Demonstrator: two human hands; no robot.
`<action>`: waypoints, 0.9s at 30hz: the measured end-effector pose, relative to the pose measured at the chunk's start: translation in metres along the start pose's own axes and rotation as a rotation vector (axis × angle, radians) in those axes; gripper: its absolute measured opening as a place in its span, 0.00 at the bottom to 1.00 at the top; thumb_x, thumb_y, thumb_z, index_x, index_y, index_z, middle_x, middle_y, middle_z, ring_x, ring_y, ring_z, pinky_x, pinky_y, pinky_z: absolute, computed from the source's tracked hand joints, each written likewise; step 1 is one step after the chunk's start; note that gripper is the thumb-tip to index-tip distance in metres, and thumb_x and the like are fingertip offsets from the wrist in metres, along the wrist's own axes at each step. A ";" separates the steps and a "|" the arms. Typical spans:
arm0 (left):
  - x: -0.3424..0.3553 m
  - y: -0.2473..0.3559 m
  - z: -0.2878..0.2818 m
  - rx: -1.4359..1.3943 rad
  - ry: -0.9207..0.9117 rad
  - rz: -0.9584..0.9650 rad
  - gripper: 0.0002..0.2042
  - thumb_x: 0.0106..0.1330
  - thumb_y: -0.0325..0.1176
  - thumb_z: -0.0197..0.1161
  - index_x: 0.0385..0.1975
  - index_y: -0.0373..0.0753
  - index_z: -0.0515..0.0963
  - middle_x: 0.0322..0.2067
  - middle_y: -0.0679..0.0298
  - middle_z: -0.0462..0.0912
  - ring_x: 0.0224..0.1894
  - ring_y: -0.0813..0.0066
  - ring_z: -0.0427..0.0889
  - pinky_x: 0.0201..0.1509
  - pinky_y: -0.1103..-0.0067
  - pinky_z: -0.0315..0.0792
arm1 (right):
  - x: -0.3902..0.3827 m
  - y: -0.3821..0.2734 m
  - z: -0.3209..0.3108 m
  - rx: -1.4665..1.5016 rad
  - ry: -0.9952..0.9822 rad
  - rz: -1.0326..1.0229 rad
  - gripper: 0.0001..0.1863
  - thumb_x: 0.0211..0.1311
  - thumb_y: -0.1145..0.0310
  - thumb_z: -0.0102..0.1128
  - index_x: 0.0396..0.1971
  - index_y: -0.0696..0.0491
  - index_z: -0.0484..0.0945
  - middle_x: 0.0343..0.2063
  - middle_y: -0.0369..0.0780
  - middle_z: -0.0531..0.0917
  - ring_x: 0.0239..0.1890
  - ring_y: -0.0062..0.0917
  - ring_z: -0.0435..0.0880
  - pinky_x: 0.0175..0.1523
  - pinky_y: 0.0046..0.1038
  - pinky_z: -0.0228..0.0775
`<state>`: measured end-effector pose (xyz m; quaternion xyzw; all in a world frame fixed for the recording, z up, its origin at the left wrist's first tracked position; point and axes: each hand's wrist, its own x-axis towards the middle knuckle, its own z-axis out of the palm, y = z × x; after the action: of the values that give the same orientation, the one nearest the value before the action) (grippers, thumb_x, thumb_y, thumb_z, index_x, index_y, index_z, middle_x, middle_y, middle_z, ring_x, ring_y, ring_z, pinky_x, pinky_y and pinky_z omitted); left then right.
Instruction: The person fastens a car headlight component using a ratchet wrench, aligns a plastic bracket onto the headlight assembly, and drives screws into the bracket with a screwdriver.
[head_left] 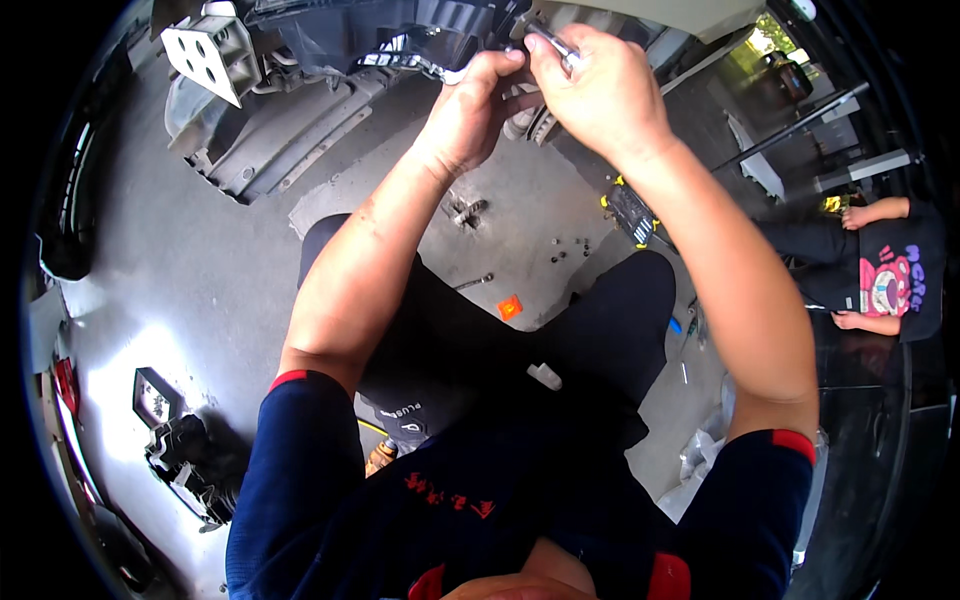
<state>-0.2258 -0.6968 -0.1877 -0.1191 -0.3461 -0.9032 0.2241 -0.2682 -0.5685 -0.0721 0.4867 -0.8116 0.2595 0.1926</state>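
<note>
My right hand (pixel 610 100) is closed around a slim, shiny metal tool (pixel 553 46), its handle running between thumb and fingers. I cannot make out the tool's exact kind. Close by on the left, my left hand (pixel 468 118) pinches thumb and fingers together near the tool's lower side; what they grip is hidden or too small to name. Both hands are raised to the front end of a vehicle, just below a black plastic part (pixel 350 35) and beside a pale body panel (pixel 690 18).
A grey panel (pixel 285 150) hangs at the left near a white bracket (pixel 208 55). On the floor lie a wrench (pixel 474 282), an orange piece (pixel 510 307), several small fasteners (pixel 565 250) and a yellow-black device (pixel 632 214). Another person (pixel 885 270) is at the right.
</note>
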 end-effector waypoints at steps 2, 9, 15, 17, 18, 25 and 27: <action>-0.001 0.002 -0.002 -0.005 -0.031 0.020 0.14 0.74 0.38 0.56 0.51 0.36 0.79 0.49 0.62 0.82 0.54 0.69 0.80 0.65 0.61 0.73 | 0.001 0.004 0.001 -0.071 0.004 -0.036 0.20 0.68 0.52 0.64 0.28 0.56 0.80 0.18 0.48 0.82 0.21 0.38 0.84 0.30 0.36 0.75; -0.009 0.015 0.004 0.198 -0.084 -0.061 0.27 0.70 0.54 0.52 0.59 0.40 0.74 0.50 0.62 0.81 0.54 0.68 0.78 0.64 0.65 0.68 | -0.002 -0.007 0.004 1.586 -0.399 0.788 0.14 0.74 0.59 0.58 0.35 0.56 0.77 0.16 0.27 0.64 0.19 0.17 0.64 0.40 0.33 0.72; -0.006 0.014 0.011 0.136 -0.089 -0.027 0.27 0.73 0.56 0.50 0.58 0.39 0.75 0.52 0.61 0.81 0.54 0.68 0.78 0.63 0.64 0.70 | 0.000 0.005 0.008 0.151 0.051 -0.098 0.21 0.70 0.56 0.65 0.23 0.57 0.76 0.17 0.40 0.83 0.18 0.22 0.80 0.25 0.30 0.73; -0.009 0.015 0.011 0.096 -0.016 -0.006 0.25 0.74 0.54 0.51 0.54 0.38 0.77 0.48 0.62 0.83 0.51 0.71 0.80 0.61 0.65 0.73 | 0.005 0.008 0.001 -0.209 -0.004 -0.224 0.21 0.70 0.53 0.64 0.26 0.57 0.78 0.16 0.41 0.81 0.18 0.22 0.80 0.28 0.33 0.74; -0.008 0.015 0.010 0.097 -0.019 -0.004 0.25 0.74 0.54 0.51 0.54 0.38 0.77 0.48 0.62 0.83 0.51 0.71 0.80 0.61 0.65 0.73 | 0.006 0.006 0.000 -0.253 0.003 -0.256 0.21 0.71 0.53 0.63 0.26 0.57 0.78 0.14 0.38 0.79 0.17 0.22 0.78 0.27 0.33 0.73; -0.008 0.011 0.010 0.067 -0.089 -0.022 0.27 0.73 0.54 0.52 0.57 0.36 0.76 0.48 0.59 0.83 0.51 0.68 0.82 0.59 0.67 0.75 | -0.005 -0.013 0.009 0.808 -0.123 0.530 0.20 0.72 0.57 0.62 0.27 0.59 0.78 0.15 0.31 0.76 0.17 0.19 0.74 0.27 0.30 0.72; -0.003 0.013 0.010 0.109 -0.060 0.016 0.25 0.73 0.54 0.52 0.54 0.37 0.77 0.47 0.60 0.84 0.50 0.69 0.82 0.59 0.66 0.75 | 0.000 -0.006 0.010 0.341 0.060 0.085 0.22 0.72 0.55 0.62 0.25 0.59 0.78 0.18 0.40 0.84 0.22 0.30 0.85 0.30 0.34 0.77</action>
<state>-0.2163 -0.6980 -0.1737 -0.1364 -0.4004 -0.8773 0.2270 -0.2633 -0.5766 -0.0788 0.4694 -0.7696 0.4157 0.1204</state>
